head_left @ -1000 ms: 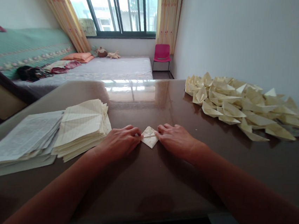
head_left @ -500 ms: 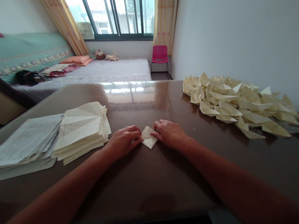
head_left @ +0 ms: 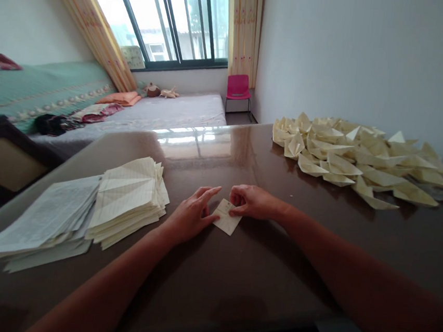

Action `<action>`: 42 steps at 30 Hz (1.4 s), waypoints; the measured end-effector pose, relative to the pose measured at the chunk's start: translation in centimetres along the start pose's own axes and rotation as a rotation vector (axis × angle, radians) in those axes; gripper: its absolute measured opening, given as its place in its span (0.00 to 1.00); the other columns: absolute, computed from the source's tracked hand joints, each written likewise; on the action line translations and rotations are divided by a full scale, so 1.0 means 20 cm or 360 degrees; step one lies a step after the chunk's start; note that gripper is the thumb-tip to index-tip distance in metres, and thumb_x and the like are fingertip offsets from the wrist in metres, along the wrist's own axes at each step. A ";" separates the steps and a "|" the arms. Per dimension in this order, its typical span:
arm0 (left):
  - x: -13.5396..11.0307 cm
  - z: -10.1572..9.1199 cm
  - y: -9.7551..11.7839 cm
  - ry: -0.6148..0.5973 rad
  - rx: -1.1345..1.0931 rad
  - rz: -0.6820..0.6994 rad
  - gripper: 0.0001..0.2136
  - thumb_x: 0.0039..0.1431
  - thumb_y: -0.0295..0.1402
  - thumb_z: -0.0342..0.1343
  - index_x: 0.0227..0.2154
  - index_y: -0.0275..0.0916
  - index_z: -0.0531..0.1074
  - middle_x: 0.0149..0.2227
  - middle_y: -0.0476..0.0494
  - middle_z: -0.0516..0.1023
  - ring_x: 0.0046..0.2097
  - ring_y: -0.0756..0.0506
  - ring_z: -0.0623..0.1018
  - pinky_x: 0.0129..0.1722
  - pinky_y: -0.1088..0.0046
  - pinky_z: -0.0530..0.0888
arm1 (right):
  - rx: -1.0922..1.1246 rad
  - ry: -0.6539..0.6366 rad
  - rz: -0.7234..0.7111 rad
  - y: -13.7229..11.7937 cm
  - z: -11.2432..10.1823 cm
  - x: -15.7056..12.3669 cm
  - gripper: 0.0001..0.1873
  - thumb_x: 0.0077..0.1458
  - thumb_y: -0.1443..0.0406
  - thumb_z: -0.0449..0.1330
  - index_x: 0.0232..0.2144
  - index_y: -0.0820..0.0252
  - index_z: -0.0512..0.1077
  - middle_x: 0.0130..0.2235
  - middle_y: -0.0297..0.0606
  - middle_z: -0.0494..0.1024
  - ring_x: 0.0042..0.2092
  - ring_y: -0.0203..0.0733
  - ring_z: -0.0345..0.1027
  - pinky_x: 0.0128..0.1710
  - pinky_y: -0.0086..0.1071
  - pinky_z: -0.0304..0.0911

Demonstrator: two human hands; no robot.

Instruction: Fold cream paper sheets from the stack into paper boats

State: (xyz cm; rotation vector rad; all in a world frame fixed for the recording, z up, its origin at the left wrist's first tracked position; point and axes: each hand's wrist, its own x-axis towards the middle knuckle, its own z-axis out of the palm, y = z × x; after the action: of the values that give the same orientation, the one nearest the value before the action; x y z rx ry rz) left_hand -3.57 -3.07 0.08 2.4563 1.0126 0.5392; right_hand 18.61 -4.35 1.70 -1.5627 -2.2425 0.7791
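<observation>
A folded paper (head_left: 225, 224) lies on the desk (head_left: 193, 294), left of the paper boats (head_left: 341, 164). The left hand (head_left: 192, 214) is spread, thumb at the left corner. The curled right hand (head_left: 255, 201) touches the right side; I can't tell if it pinches.

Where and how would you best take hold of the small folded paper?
I'd pinch the folded paper by its near corner, coming in low from the wearer's side. It lies flat on the table like a diamond, that corner pointing toward the wearer and free of fingers, while the left hand and right hand are at its sides.
</observation>
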 end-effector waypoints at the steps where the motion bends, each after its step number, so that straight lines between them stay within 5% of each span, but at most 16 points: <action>1: 0.00 0.00 0.00 -0.0007 -0.0026 0.0001 0.28 0.55 0.34 0.58 0.59 0.46 0.58 0.56 0.41 0.66 0.28 0.54 0.73 0.29 0.75 0.73 | 0.0052 0.0002 -0.0046 0.00 0.00 0.00 0.09 0.45 0.63 0.65 0.31 0.59 0.71 0.32 0.32 0.74 0.32 0.34 0.65 0.29 0.25 0.56; 5: 0.00 -0.01 0.03 0.0040 -0.0054 -0.0008 0.20 0.59 0.36 0.54 0.54 0.41 0.66 0.43 0.46 0.75 0.28 0.54 0.71 0.30 0.76 0.71 | 0.0405 -0.0021 -0.0230 -0.01 0.03 0.00 0.09 0.47 0.65 0.64 0.33 0.60 0.69 0.30 0.31 0.72 0.31 0.34 0.65 0.31 0.26 0.59; 9: 0.00 -0.03 0.05 0.0236 -0.0033 -0.0110 0.12 0.61 0.40 0.52 0.42 0.41 0.75 0.25 0.52 0.71 0.25 0.53 0.68 0.26 0.78 0.67 | 0.0643 0.0313 -0.0289 -0.05 0.05 0.01 0.11 0.48 0.65 0.63 0.35 0.60 0.67 0.33 0.33 0.73 0.35 0.35 0.67 0.35 0.27 0.63; 11: 0.01 -0.04 0.04 0.0372 -0.0205 -0.0187 0.12 0.60 0.41 0.53 0.38 0.39 0.74 0.24 0.52 0.71 0.25 0.53 0.69 0.25 0.78 0.67 | 0.0706 0.0470 -0.0233 -0.06 0.06 0.01 0.15 0.48 0.63 0.64 0.38 0.60 0.66 0.36 0.34 0.74 0.36 0.35 0.68 0.36 0.28 0.63; 15: 0.03 -0.04 0.01 0.0414 -0.0733 -0.0268 0.12 0.57 0.42 0.56 0.33 0.38 0.67 0.28 0.50 0.74 0.30 0.50 0.75 0.28 0.76 0.72 | 0.0773 0.0353 -0.0168 -0.04 0.09 0.03 0.19 0.46 0.59 0.66 0.37 0.59 0.66 0.34 0.32 0.75 0.34 0.36 0.68 0.31 0.27 0.62; 18: 0.04 -0.01 -0.01 0.0387 -0.0789 -0.0218 0.10 0.57 0.40 0.56 0.34 0.38 0.65 0.32 0.49 0.74 0.34 0.48 0.77 0.34 0.71 0.76 | 0.0504 0.0495 -0.0183 -0.04 0.10 0.03 0.12 0.51 0.59 0.62 0.34 0.59 0.67 0.30 0.30 0.74 0.30 0.35 0.67 0.30 0.27 0.59; 23: 0.02 -0.01 -0.01 0.0651 0.0155 0.0121 0.13 0.57 0.37 0.57 0.45 0.42 0.68 0.47 0.43 0.71 0.49 0.42 0.71 0.45 0.64 0.74 | -0.0622 0.0721 -0.0394 -0.09 0.08 -0.03 0.05 0.59 0.67 0.55 0.38 0.59 0.70 0.38 0.39 0.76 0.40 0.42 0.67 0.39 0.33 0.54; 28: -0.01 -0.01 0.03 0.0369 0.0654 0.0329 0.06 0.63 0.32 0.50 0.38 0.41 0.71 0.39 0.44 0.74 0.44 0.44 0.70 0.43 0.67 0.70 | -0.1005 0.0489 -0.0585 -0.14 0.05 -0.07 0.08 0.61 0.66 0.53 0.40 0.59 0.71 0.39 0.42 0.76 0.43 0.45 0.65 0.41 0.37 0.51; 35: -0.03 -0.05 0.01 -0.0018 0.0601 0.0306 0.08 0.61 0.29 0.48 0.33 0.40 0.72 0.35 0.45 0.73 0.39 0.46 0.72 0.38 0.72 0.68 | -0.0510 0.0099 -0.0698 -0.03 0.00 -0.05 0.06 0.57 0.65 0.58 0.36 0.55 0.75 0.37 0.36 0.76 0.41 0.40 0.66 0.38 0.30 0.54; 42: -0.02 -0.07 0.02 -0.0052 0.0422 -0.0002 0.11 0.63 0.37 0.47 0.35 0.42 0.74 0.35 0.48 0.76 0.34 0.49 0.74 0.34 0.74 0.66 | 0.0017 0.0059 -0.0578 0.08 0.03 0.02 0.09 0.57 0.64 0.56 0.37 0.59 0.76 0.36 0.36 0.77 0.35 0.36 0.68 0.36 0.27 0.58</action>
State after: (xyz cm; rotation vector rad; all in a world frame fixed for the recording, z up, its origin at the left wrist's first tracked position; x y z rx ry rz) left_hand -4.30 -3.20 1.44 2.6839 1.1360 0.3833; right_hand 19.40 -3.66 0.29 -1.1043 -2.3909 0.6493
